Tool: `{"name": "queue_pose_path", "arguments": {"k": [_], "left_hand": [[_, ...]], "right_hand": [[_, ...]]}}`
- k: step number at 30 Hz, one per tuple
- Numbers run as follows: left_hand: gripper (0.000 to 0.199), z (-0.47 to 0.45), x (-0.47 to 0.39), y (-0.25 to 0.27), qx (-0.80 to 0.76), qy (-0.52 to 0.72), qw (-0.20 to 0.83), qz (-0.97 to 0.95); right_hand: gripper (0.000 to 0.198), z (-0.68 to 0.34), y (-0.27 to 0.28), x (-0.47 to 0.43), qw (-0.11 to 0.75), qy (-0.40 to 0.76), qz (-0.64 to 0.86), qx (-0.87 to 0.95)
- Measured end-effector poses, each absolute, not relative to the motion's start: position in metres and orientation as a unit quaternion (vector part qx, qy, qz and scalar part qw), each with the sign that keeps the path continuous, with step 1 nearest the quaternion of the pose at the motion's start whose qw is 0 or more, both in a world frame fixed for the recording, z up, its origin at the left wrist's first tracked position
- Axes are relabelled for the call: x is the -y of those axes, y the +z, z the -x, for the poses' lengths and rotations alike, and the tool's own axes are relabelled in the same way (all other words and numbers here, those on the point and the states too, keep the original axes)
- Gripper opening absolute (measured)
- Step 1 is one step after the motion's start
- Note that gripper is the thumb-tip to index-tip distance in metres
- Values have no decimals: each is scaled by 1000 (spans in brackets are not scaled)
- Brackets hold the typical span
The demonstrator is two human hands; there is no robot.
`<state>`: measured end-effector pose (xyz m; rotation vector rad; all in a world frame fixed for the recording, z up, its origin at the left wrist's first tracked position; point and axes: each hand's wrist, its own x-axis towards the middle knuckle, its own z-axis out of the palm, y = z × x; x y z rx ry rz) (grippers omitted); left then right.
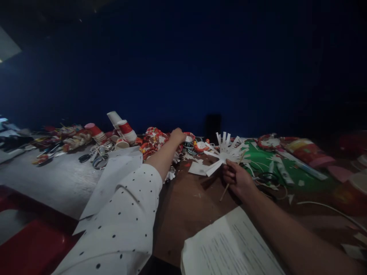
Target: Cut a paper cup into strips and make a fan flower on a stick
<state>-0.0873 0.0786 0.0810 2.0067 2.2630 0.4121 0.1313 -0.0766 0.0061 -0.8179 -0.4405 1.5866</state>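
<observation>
My right hand [237, 177] is closed on a white paper cup cut into strips [224, 154]; the strips fan outward like petals. A thin wooden stick [224, 192] slants past the same hand; whether the fingers grip it too, I cannot tell. My left hand [178, 135] reaches far forward to the back of the table, beside a pile of red-and-white craft pieces [155, 139]. Its fingers are hidden behind the back of the hand. Close to it lies an orange-red ring [200, 146]. A piece of white paper [197, 168] lies under the cut strips.
Stacked paper cups [127, 131] lean at the back left, near white sheets [111, 172]. Printed paper [229, 244] lies at the front. A green mat [258, 154] on the right carries tubes and scraps. A red stool [37, 244] stands lower left.
</observation>
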Motion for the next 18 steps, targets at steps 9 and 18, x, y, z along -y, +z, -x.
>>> {"name": "queue_pose_path", "arguments": {"k": [9, 18], "left_hand": [[32, 48, -42, 65, -535, 40, -33, -844], [24, 49, -28, 36, -484, 51, -156, -859]], "right_hand": [[16, -133, 4, 73, 604, 687, 359, 183], [19, -133, 8, 77, 604, 690, 352, 184]]}}
